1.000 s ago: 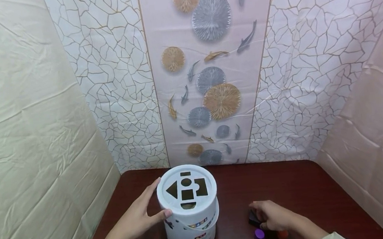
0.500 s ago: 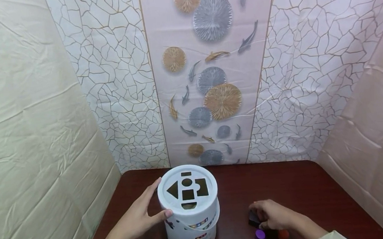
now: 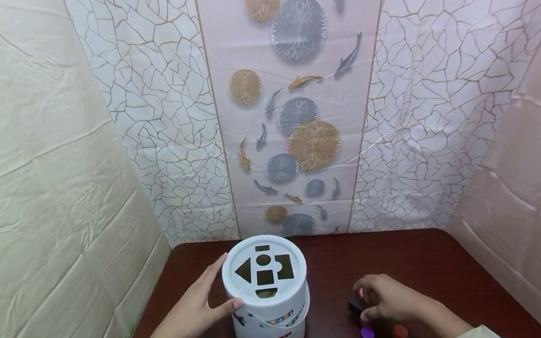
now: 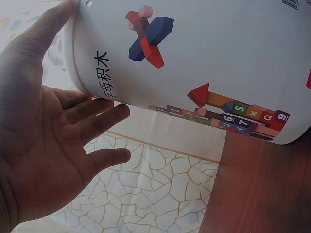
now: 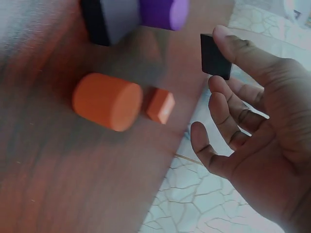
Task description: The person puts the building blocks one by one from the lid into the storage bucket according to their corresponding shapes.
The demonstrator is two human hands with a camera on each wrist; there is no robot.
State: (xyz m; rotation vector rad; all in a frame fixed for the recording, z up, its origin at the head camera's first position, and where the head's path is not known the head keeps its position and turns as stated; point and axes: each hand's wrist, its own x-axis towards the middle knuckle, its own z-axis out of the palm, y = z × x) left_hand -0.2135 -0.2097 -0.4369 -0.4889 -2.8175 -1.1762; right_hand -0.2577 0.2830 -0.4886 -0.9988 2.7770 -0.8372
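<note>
A white bucket (image 3: 250, 324) stands upright on the table, its lid (image 3: 301, 276) cut with several shaped holes, among them a triangle, a circle and a square. My left hand (image 3: 188, 310) holds its left side, thumb at the front of the rim and index finger farther back. In the left wrist view, the other fingers lie along the printed wall. To the right, my right hand (image 3: 393, 298) pinches a thin black block (image 5: 213, 56) between thumb and index finger; the remaining fingers are loosely bent. Near that hand are an orange cylinder (image 5: 104, 102) and a small orange block (image 5: 160, 105).
A purple cylinder (image 3: 367, 336) and a dark block (image 5: 116, 22) also lie near the right hand. The bucket's white handle (image 3: 305, 306) hangs down its right side. Patterned cloth (image 3: 296, 134) hangs behind the dark red table (image 3: 327, 260), with pale cloth at both sides.
My right hand has shifted slightly up with the black block, uncovering more of the orange cylinder. The left hand and bucket have stayed put.
</note>
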